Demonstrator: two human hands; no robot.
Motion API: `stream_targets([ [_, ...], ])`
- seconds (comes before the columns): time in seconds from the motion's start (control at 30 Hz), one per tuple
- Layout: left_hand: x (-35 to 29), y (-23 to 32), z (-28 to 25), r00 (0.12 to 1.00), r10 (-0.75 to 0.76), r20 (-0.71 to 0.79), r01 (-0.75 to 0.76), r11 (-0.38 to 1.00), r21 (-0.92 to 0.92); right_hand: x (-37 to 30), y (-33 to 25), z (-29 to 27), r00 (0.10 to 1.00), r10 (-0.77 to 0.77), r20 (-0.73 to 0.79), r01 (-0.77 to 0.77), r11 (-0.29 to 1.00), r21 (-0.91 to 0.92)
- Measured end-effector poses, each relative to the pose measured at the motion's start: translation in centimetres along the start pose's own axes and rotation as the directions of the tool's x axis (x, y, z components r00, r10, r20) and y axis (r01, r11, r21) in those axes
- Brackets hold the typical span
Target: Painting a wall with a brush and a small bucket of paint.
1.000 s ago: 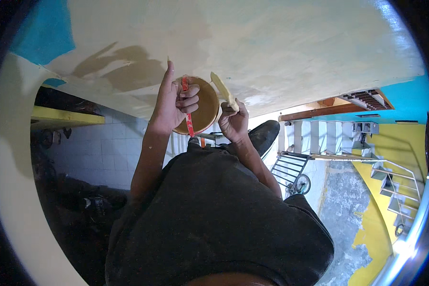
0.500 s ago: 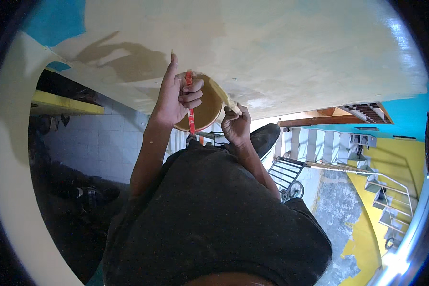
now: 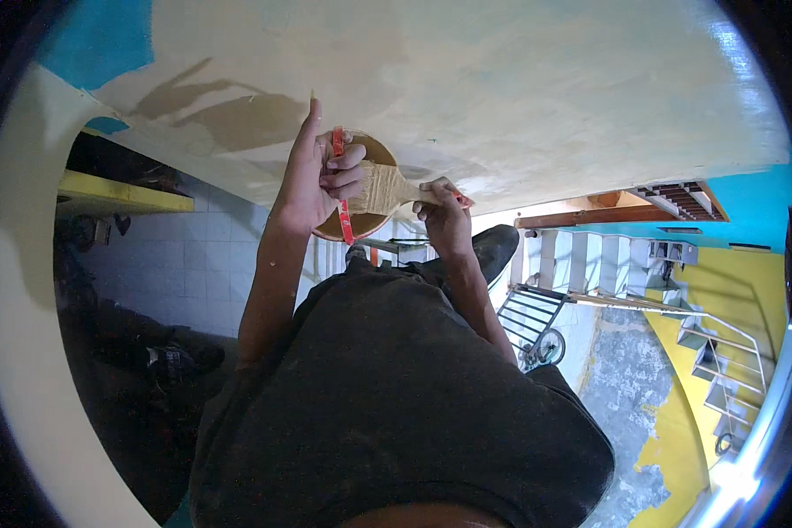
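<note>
My left hand (image 3: 312, 189) grips the red strap handle (image 3: 346, 224) of a round bucket (image 3: 380, 151), fingers curled round it and thumb pointing up. The bucket hangs close to the wall and its inside looks tan. In my right hand (image 3: 447, 224) is a wide paintbrush (image 3: 387, 187), held by its handle, with the pale, paint-coated head lying over the bucket's mouth. The brush tip is hidden behind my left fingers. Whether the bristles touch the bucket cannot be told.
A cream-painted wall (image 3: 519, 97) with turquoise patches (image 3: 97, 40) rises in front. Far below are a tiled floor (image 3: 158, 273), a yellow ledge (image 3: 123, 194) at left, and stairs with a metal railing (image 3: 722, 326) at right. A dark shoe (image 3: 497, 246) shows beside my right hand.
The paintbrush has turned from edge-on along the bucket's right rim to flat across its mouth. My right hand has moved slightly right; my left hand and the bucket shifted slightly left.
</note>
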State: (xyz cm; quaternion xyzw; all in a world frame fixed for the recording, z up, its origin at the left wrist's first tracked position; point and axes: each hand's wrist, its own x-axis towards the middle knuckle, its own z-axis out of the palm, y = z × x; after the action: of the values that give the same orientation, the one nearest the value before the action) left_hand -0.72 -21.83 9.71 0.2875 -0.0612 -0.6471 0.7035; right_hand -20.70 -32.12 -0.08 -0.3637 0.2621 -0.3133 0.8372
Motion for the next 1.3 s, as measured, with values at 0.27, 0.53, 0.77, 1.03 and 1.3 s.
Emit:
stream_targets([
  [0.27, 0.0, -0.2, -0.7, 0.998, -0.031, 0.056, 0.031, 1.0, 0.001, 0.5, 0.1, -0.9, 0.999, 0.038, 0.033, -0.041, 0.994, 0.097],
  [0.53, -0.7, -0.9, -1.3, 0.999, -0.042, 0.008, 0.042, 0.999, 0.014, -0.8, -0.3, 0.3, 0.998, -0.014, 0.053, 0.027, 0.97, -0.242],
  [0.77, 0.1, -0.1, -0.3, 0.999, -0.019, 0.035, 0.016, 0.998, 0.059, 0.1, -1.1, 1.7, 0.997, -0.071, -0.029, 0.064, 0.98, -0.19],
  [1.03, 1.0, -1.4, -1.7, 0.994, -0.059, -0.089, 0.063, 0.997, 0.041, 1.5, 1.9, -1.6, 0.988, -0.151, 0.019, 0.149, 0.94, -0.308],
  [1.3, -0.1, -2.1, -3.3, 0.994, -0.009, -0.111, 0.008, 1.0, -0.007, 0.5, 1.6, -0.6, 0.99, -0.125, -0.063, 0.104, 0.958, -0.269],
])
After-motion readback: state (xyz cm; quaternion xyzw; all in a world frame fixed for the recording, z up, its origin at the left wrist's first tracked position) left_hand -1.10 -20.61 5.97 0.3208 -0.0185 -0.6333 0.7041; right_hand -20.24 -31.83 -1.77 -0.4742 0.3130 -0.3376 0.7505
